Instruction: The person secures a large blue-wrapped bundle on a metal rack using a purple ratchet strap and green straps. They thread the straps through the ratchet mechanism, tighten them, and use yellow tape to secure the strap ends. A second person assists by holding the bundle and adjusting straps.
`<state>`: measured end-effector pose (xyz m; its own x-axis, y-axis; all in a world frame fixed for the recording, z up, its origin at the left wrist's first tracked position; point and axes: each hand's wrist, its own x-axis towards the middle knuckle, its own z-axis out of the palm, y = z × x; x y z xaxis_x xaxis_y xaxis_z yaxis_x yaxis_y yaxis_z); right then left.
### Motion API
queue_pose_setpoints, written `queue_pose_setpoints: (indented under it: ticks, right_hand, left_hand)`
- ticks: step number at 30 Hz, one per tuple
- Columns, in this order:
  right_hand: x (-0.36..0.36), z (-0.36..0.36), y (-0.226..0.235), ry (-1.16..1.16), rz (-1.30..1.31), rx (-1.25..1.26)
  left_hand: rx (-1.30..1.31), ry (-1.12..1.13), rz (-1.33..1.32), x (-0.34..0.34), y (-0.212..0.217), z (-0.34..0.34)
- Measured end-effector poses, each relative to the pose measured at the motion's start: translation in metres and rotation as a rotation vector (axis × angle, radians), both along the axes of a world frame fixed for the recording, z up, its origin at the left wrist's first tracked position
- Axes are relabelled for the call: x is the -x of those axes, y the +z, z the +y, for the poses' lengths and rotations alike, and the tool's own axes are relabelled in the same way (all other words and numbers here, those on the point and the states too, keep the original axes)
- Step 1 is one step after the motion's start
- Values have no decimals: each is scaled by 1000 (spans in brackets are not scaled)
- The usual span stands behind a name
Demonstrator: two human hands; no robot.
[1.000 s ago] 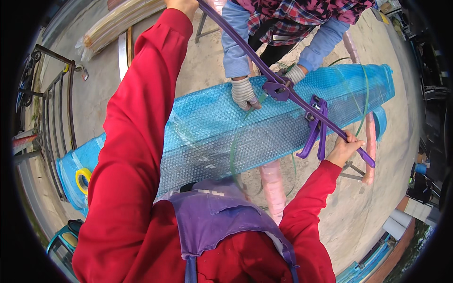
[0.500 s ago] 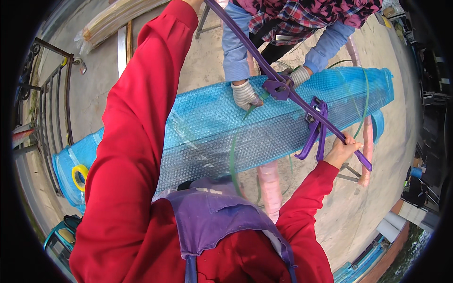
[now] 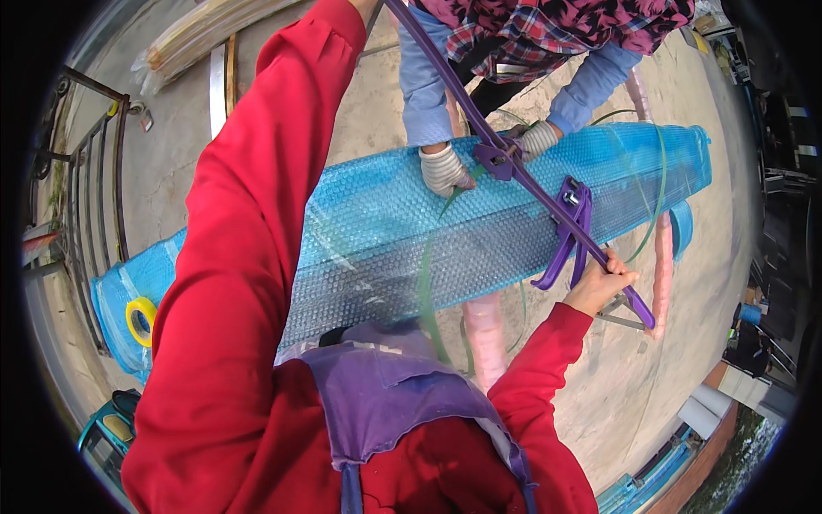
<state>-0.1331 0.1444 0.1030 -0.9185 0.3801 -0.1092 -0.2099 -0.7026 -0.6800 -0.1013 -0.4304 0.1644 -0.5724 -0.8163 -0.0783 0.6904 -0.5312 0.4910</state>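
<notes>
A green strap point(image 3: 425, 283) is being tensioned around the blue bubble-wrapped bundle point(image 3: 411, 231) on its pink trestle, the purple strapping tool point(image 3: 548, 201) gripped by the right hand point(image 3: 599, 283), the left hand out of frame; firm counter-pressure seems needed next.
</notes>
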Motion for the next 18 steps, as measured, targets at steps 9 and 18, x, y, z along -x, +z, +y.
queue_pose_setpoints:
  ticks: [9, 18]
  right_hand:
    - [-30, 21, 44, 13, 139, 2]
    - [-39, 7, 152, 321, 590, -105]
  left_hand:
    - [205, -97, 79, -23, 50, -12]
    - [398, -222, 110, -17, 109, 35]
